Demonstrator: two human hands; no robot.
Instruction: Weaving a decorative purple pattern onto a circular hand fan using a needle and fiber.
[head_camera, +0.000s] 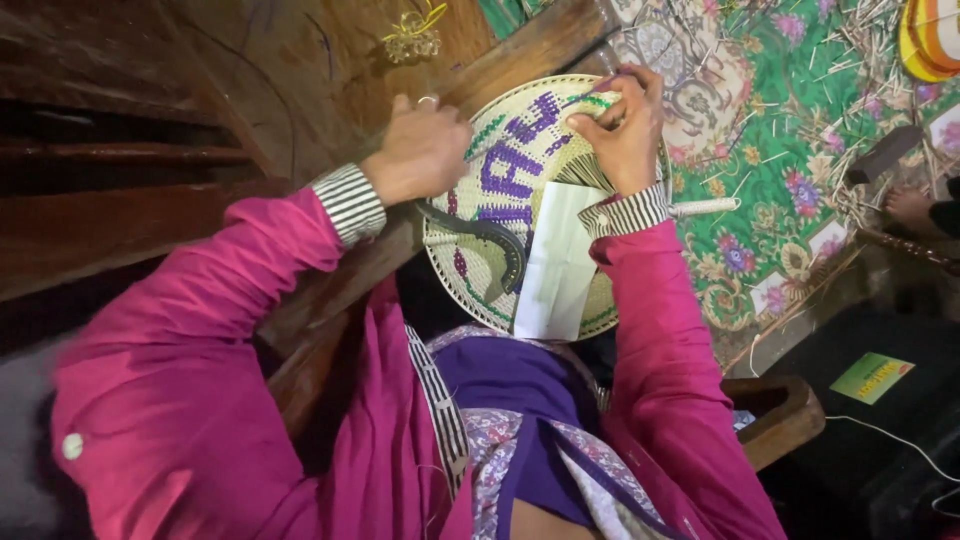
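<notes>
Two hands at work on a round woven fan (505, 190), cream with purple and green patterning, held over the lap against a wooden edge (520, 50); left hand (418, 150) closed on the fan's upper left rim, ring on one finger, a dark curved blade (495, 240) just below it against the weave; right hand (625, 125) pinching loose strands at the upper right rim — fingers narrow, thumb and forefinger tight on the fibre; white folded paper (558, 265) lying across the lower right of the fan; pale handle (705, 207) sticking out past the right cuff. Likely light and springy, stiff enough flat yet easily creased; unfinished edge probably fragile, prone to fraying; best held at the firm woven rim — not by the loose ends. Floral green mat (790, 150) with scattered straw beyond.
</notes>
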